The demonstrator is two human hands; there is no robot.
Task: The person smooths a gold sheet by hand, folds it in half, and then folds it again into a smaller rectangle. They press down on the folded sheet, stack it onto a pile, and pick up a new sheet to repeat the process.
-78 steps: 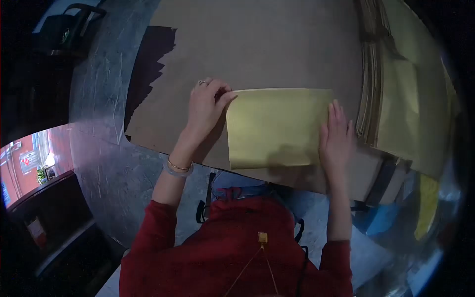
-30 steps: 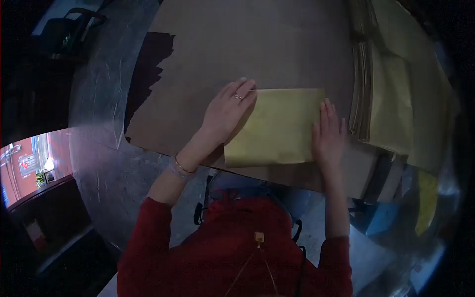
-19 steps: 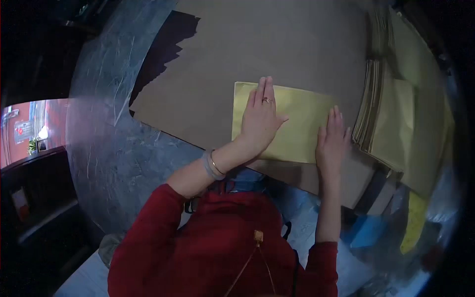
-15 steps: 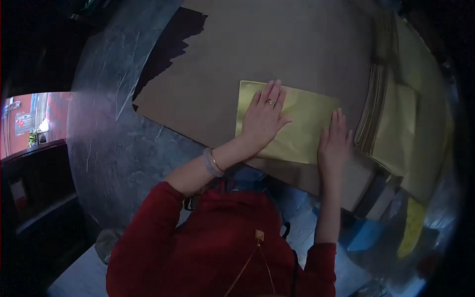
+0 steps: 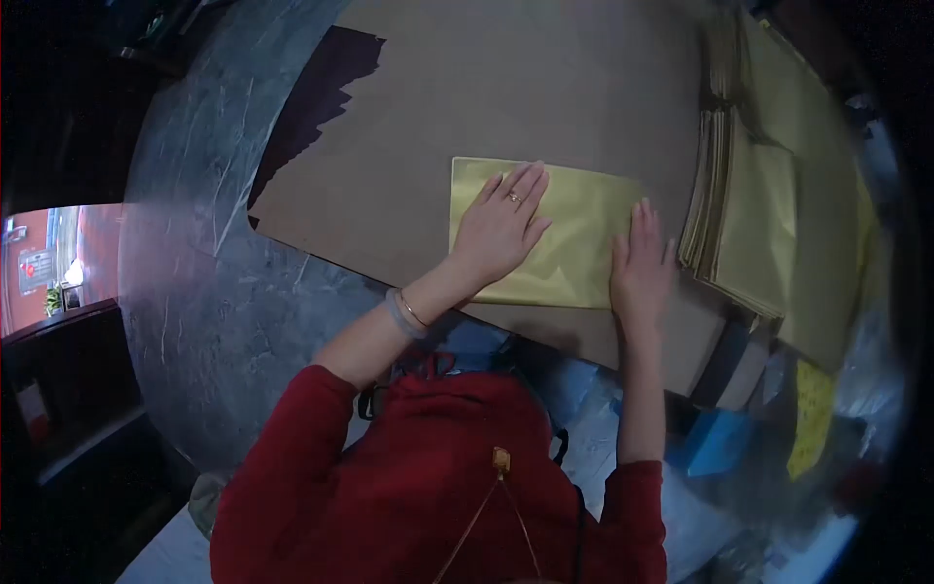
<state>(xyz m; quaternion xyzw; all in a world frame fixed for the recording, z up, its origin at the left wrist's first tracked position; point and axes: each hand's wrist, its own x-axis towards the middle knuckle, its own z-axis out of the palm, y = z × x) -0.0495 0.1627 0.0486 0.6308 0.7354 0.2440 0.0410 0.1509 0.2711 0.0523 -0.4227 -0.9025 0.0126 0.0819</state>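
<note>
In the head view, your left hand [image 5: 494, 237], earlier pinching a corner of the yellow sheet [image 5: 584, 243], now lies flat across its left part; your right hand [image 5: 642, 277] stays flattened along its right edge. The sheet rests on the brown surface [image 5: 545, 88]; a distant sign [image 5: 37, 273] is unreadable.

1. Your golden-yellow paper [image 5: 584, 238] is rectangular, its surface faintly shiny with soft ripples.
2. It lies flat on the brown board [image 5: 535, 88], long sides running left to right, close to the board's edge nearest you.
3. Your left hand [image 5: 496, 229] covers part of its left half; its upper left corner shows.
4. Your right hand [image 5: 642, 277] rests along its right edge.
</note>
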